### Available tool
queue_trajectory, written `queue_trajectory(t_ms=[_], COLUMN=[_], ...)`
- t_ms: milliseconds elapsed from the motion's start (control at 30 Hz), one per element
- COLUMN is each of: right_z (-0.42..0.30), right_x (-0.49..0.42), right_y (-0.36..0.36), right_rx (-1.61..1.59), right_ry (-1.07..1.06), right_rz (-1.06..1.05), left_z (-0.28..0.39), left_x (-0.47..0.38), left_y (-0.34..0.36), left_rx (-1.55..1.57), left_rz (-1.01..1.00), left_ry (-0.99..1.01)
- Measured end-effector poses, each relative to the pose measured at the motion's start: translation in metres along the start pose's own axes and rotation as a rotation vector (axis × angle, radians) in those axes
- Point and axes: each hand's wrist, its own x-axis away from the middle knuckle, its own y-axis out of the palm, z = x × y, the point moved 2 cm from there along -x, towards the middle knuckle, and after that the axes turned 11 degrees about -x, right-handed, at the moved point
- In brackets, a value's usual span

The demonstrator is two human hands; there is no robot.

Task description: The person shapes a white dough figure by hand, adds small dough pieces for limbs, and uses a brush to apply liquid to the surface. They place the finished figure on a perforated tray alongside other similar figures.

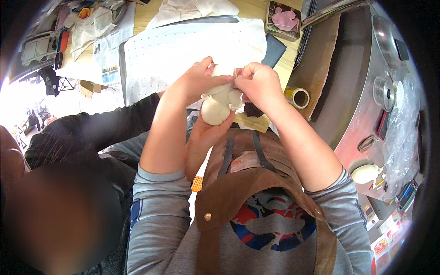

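Observation:
A pale, rounded figure of clay or dough [216, 110] is held up in front of my apron. My left hand [199, 79] grips its upper part, the thumb lying across it. In my right hand [258, 82], thumb and fingers pinch a small flat reddish piece [237, 73] against the figure's right side. Another hand [211, 132], apparently a co-worker's, supports the rounded lower end from below. Bright glare washes out the figure's top, and fingers cover part of its middle.
Behind the hands, a white dotted cloth [154, 65] covers a tray. A tin with pink material [284, 19] and a tape roll [298, 98] lie rightward. On the metal surface at right are plastic wrap [400, 137] and another pale figure [366, 173]. A dark-sleeved person [96, 127] sits close at left.

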Motion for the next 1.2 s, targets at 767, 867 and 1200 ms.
queue_trajectory(t_ms=[767, 867, 1200], right_z=[0.02, 0.038, 0.063], right_x=[0.002, 0.012, -0.021], right_y=[-0.006, 0.0, 0.013], right_rx=[-0.511, -0.697, -1.021], right_ry=[0.201, 0.281, 0.414], right_rz=[-0.068, 0.121, -0.274], left_z=[0.013, 0.018, 0.015], left_x=[0.001, -0.001, -0.006], left_y=[-0.002, -0.001, 0.003], left_rx=[0.191, 0.168, 0.17], left_rz=[-0.079, -0.049, -0.016], left_ry=[-0.108, -0.119, -0.182])
